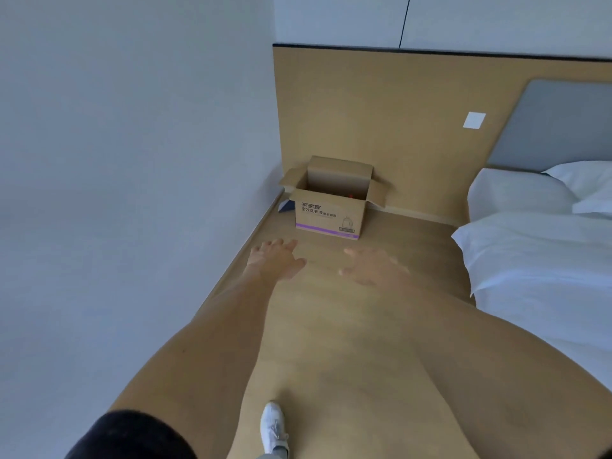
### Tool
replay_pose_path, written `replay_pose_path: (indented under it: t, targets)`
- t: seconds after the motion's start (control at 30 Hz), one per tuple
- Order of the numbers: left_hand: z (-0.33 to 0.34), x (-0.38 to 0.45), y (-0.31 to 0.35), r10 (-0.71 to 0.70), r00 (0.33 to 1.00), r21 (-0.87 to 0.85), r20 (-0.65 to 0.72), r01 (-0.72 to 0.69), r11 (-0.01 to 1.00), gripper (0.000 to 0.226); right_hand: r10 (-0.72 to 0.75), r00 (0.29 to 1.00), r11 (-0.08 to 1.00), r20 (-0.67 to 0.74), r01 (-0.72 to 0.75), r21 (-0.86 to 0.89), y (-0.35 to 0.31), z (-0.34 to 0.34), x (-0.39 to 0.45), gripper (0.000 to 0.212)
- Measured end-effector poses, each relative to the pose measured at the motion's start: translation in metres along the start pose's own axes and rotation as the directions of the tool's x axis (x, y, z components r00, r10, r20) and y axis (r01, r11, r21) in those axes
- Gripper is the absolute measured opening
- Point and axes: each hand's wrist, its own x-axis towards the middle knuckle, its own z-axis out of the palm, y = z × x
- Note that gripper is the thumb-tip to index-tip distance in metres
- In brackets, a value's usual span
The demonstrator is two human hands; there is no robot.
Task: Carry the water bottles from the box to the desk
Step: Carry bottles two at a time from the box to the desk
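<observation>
Head view: both hands, left [276, 260] and right [374, 268], fingers spread and holding nothing, short of the open-flapped box [331, 215].

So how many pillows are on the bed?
2 that I can see. One big pillow lies at the head of the bed, and another pillow sits further right, cut off by the picture's edge. More may be hidden.

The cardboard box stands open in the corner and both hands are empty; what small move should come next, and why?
Probably step closer and lower both hands into the box. The left hand and right hand reach forward open, short of it, and only a red speck shows inside.
</observation>
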Motion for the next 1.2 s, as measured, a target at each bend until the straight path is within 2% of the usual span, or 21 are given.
replay_pose_path:
  t: [0.23,0.43,0.53,0.63,0.87,1.03,1.2]
  targets:
    - [-0.033,0.167,-0.018,0.091,0.996,-0.03,0.003,-0.091,0.995,0.057,0.042,0.997,0.999,-0.072,-0.044,-0.026,-0.006,-0.056,0.142,0.067]
    - [-0.102,0.317,-0.046,0.125,0.992,-0.053,-0.028,-0.126,0.991,0.046,0.105,0.991,0.994,-0.08,-0.106,-0.001,-0.027,-0.133,0.264,0.063]
    - [-0.122,0.375,-0.05,0.145,0.989,-0.043,-0.031,-0.146,0.988,0.054,0.129,0.988,0.992,-0.084,-0.13,0.004,-0.032,-0.162,0.313,0.058]
    - [-0.132,0.423,-0.048,0.185,0.983,-0.026,-0.008,-0.185,0.982,0.061,0.184,0.979,0.983,-0.088,-0.182,0.031,-0.03,-0.184,0.356,0.065]
    - [-0.137,0.538,-0.038,0.233,0.972,-0.025,0.032,-0.232,0.972,0.063,0.21,0.976,0.977,-0.057,-0.207,0.056,-0.012,-0.216,0.461,0.071]
    - [-0.139,0.634,-0.026,0.221,0.975,-0.044,0.031,-0.22,0.975,0.062,0.187,0.981,0.981,-0.061,-0.183,0.063,0.006,-0.233,0.561,0.065]
    - [-0.148,0.732,-0.017,0.164,0.984,-0.011,0.068,-0.164,0.986,0.057,0.153,0.988,0.982,0.005,-0.153,0.108,0.018,-0.252,0.665,0.066]
